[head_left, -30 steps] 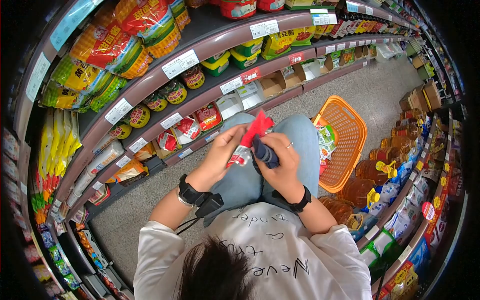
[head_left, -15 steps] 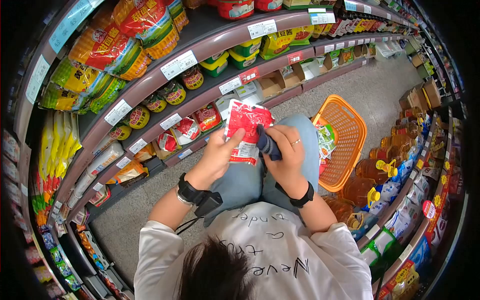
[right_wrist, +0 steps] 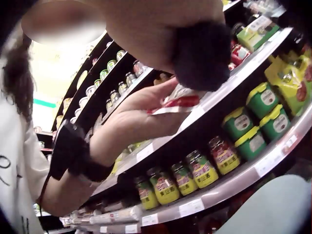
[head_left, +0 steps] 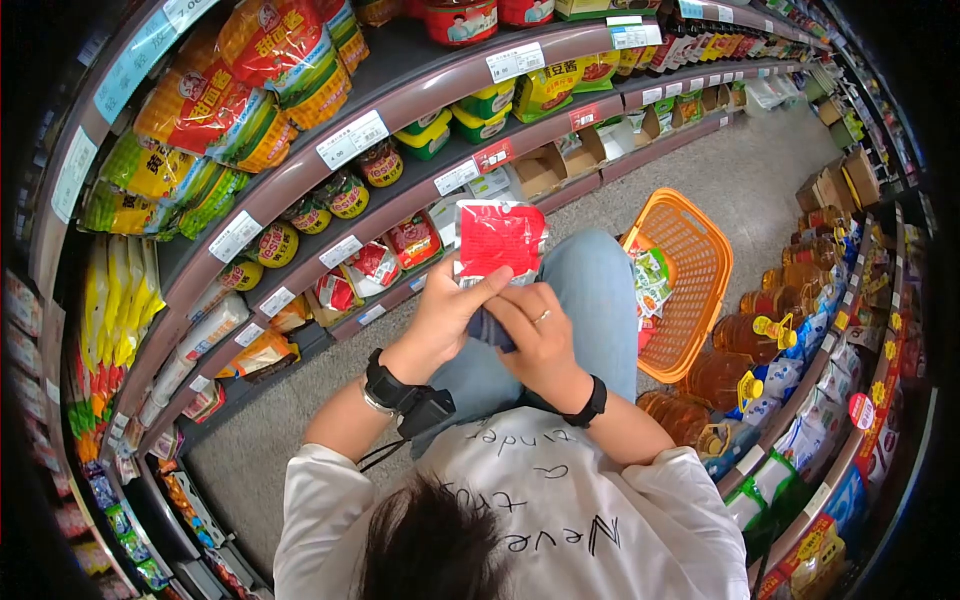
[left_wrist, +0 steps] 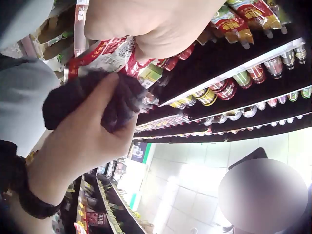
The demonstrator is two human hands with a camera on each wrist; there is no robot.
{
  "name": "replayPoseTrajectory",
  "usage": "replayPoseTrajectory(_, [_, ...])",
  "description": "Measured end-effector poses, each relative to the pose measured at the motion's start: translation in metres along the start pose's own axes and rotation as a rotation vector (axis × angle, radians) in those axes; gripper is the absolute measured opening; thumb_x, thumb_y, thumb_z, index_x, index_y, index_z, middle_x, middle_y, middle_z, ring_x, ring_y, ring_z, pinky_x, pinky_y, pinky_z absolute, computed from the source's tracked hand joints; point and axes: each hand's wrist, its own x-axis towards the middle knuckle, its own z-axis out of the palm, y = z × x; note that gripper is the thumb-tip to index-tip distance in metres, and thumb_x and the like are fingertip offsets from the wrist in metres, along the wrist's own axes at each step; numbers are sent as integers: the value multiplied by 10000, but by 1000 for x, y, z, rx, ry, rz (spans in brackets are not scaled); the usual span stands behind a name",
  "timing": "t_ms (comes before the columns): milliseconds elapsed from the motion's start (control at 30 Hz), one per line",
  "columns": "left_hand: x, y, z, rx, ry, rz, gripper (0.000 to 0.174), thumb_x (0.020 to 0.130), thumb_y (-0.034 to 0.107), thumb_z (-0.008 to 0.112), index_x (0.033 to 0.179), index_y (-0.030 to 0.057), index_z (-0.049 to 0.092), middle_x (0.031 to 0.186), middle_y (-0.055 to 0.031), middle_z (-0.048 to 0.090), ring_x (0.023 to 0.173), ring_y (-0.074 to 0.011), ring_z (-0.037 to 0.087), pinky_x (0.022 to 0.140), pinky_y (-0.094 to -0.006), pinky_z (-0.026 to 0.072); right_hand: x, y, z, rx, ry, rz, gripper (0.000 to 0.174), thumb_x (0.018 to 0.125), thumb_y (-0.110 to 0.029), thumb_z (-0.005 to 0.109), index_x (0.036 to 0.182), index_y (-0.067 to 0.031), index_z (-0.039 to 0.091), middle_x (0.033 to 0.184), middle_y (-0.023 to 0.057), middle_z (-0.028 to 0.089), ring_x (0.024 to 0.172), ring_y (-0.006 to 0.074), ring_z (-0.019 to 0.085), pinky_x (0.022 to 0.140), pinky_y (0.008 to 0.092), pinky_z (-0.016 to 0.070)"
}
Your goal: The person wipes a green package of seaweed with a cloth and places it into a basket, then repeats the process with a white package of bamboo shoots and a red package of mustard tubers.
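A red and silver packet (head_left: 500, 238) is held upright above the lap in the head view. My left hand (head_left: 450, 305) grips its lower left part, thumb across the front. Bunched in my right hand (head_left: 535, 335) is a dark cloth (head_left: 490, 330), at the packet's lower edge. The left wrist view shows the cloth (left_wrist: 92, 100) pinched by the right hand (left_wrist: 92, 131), against the packet (left_wrist: 114, 56). In the right wrist view the left hand (right_wrist: 146, 109) supports the packet (right_wrist: 180, 102), with the dark cloth (right_wrist: 202, 56) over it.
An orange basket (head_left: 685, 290) with several packets inside stands on the floor to the right. Shelves with jars (head_left: 345, 195), tubs and bags curve along the left. Oil bottles (head_left: 740, 340) line the right side, beside a lower shelf.
The packet was folded or edge-on, then turned flat and upright. My right hand with the cloth has moved from the packet's right side down to its lower edge.
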Motion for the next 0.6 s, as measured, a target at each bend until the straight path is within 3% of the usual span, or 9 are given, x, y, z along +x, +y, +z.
replayPoseTrajectory(100, [2,5,3,-38,23,77,268,888,117,678,1125,23,595,1078,-56,665,960,-127,633,845,-290,503,6,10,-7,-68,119,112,561,475,52,662,1027,-34,616,1010,105,604,841,308,570,713,389,498])
replayPoseTrajectory(200, [2,7,8,-20,25,135,252,894,113,668,1122,27,604,1076,-51,667,948,-125,635,839,-287,502,6,4,-5,-64,107,93,544,487,52,653,1022,-38,613,1002,101,605,845,305,568,703,385,496])
replayPoseTrajectory(267, [3,5,8,-8,37,104,242,899,117,664,1117,28,610,1061,-48,672,945,-119,634,830,-282,500,-4,-4,4,30,-31,2,544,496,53,652,1030,-46,611,994,101,604,874,299,572,729,385,497])
replayPoseTrajectory(333, [1,3,9,-14,52,70,238,900,117,662,1115,28,611,1050,-45,675,943,-116,633,821,-278,500,-5,-2,4,6,-46,11,561,485,48,662,1036,-40,608,996,109,604,879,302,576,744,390,498])
replayPoseTrajectory(433, [-4,8,8,-98,34,24,247,920,132,636,1142,34,588,1090,-51,657,942,-123,634,804,-277,505,10,15,-10,-50,146,121,582,471,49,686,1042,-37,608,997,114,607,888,317,579,740,393,496])
replayPoseTrajectory(533, [-5,7,9,-132,-7,-13,275,957,184,582,1189,40,557,1128,-58,639,979,-136,626,832,-291,499,11,4,-7,-37,151,95,579,478,49,686,1044,-40,608,1007,115,606,891,320,580,751,397,496])
replayPoseTrajectory(600, [-6,8,12,-164,-15,-48,282,972,209,557,1200,44,550,1126,-57,639,999,-142,621,853,-302,493,2,-4,3,70,32,5,587,474,45,687,1050,-44,609,1000,111,603,885,315,581,765,394,504])
